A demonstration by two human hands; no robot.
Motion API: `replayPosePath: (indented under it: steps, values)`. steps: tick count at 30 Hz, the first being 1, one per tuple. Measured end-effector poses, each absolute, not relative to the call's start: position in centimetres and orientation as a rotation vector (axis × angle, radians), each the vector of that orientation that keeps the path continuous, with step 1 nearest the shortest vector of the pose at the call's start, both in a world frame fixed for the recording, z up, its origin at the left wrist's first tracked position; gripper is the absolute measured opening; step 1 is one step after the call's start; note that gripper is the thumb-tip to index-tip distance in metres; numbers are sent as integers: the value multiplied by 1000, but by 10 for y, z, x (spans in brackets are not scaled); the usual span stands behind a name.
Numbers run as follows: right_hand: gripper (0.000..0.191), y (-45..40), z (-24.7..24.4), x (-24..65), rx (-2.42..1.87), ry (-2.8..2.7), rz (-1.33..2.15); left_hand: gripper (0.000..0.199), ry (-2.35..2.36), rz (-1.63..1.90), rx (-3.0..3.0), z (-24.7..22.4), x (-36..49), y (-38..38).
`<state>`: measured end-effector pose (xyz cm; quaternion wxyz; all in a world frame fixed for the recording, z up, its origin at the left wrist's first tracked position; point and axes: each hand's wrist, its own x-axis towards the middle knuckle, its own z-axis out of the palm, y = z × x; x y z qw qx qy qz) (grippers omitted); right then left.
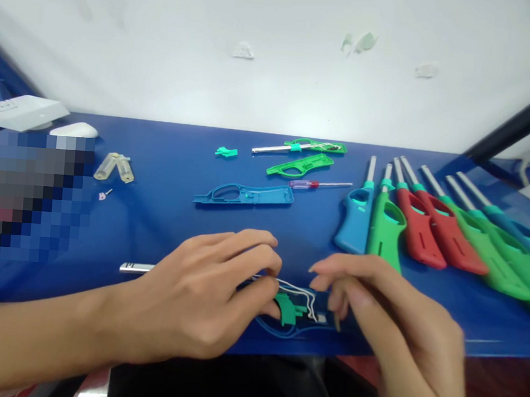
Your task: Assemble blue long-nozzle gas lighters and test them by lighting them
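My left hand (217, 292) is closed over an opened blue lighter shell half (303, 332) at the table's front edge. Its thumb and fingers grip a green trigger (288, 309) seated over the shell. Thin white wires (306, 291) loop out past the trigger toward the shell's right end. From under my left wrist sticks a metal lighter tube (136, 268). My right hand (388, 310) hovers at the shell's right end, slightly blurred, fingers bent with the thumb apart from the forefinger; nothing shows between them.
Beyond my hands lie a blue shell half (265, 196), a screwdriver (311, 184), green shell halves (303, 165) and a small green piece (226, 153). Several assembled lighters (429, 225) line the right. Clear fuel tanks (115, 167) and a small screw-like part (105, 195) sit at left.
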<state>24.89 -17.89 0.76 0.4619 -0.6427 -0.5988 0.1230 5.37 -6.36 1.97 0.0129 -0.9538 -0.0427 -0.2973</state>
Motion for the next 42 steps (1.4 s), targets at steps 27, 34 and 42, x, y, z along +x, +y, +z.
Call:
replayPosePath:
  steps: [27, 34, 42]
  values:
    - [5, -186, -2, 280, -1456, -1960, 179, 10, -140, -988, -3217, 8, 51, -59]
    - [7, -187, -3, 280, -1479, -1954, 173, 8, -238, -1019, -3259, 1, 49, -59]
    - [6, -186, -2, 279, -1484, -1937, 176, 8, -288, -1002, -3303, 2, 51, -57]
